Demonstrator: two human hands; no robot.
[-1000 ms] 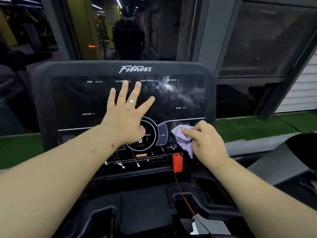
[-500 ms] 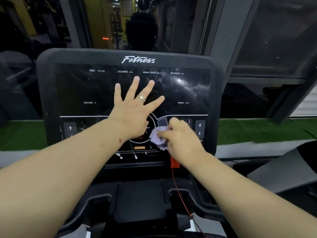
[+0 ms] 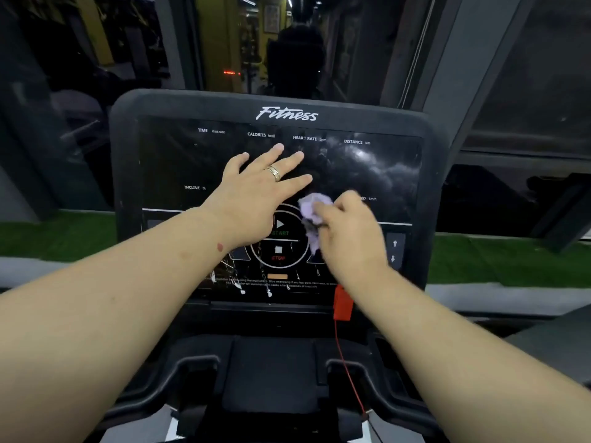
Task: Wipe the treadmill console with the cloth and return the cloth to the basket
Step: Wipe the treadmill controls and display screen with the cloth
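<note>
Cloth on the treadmill console, bunched in my right hand.

The cloth (image 3: 311, 215) is small, pale lilac and crumpled, pressed to the dark glossy console (image 3: 160, 161) just right of the round START/STOP dial (image 3: 279, 239). My right hand (image 3: 350, 238) curls its fingers round it, knuckles up, forearm reaching in from the lower right. My left hand (image 3: 256, 199) lies flat on the screen beside it, fingers straight and spread, a ring (image 3: 274, 173) on one, holding nothing. A red safety key (image 3: 342, 303) sits under my right wrist.
</note>
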